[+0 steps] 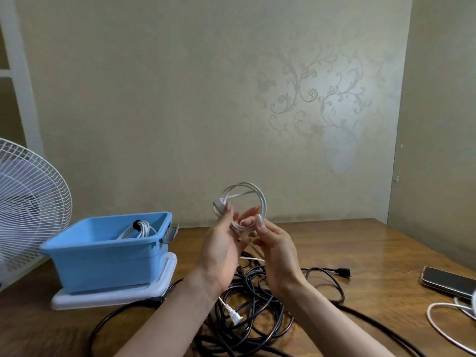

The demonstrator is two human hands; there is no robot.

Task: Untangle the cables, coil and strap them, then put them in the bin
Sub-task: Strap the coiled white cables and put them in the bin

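Note:
Both hands are raised above the table and hold a small white cable coil [258, 199]. My left hand [221, 248] grips the coil's left side, where a white plug end sticks out by the thumb. My right hand [273, 251] pinches the coil's lower right with its fingertips. The cable's tail hangs down between the hands to a tangle of black cables [257, 313] on the wooden table, with a white plug [233, 314] lying in it. A blue bin [103, 256] at the left holds one strapped white cable coil [140, 229].
The bin stands on a white lid [113, 296]. A white fan [28, 210] stands at the far left. A phone [449, 282] and a loose white cable [448, 331] lie at the right edge. A black plug end [342, 271] points right.

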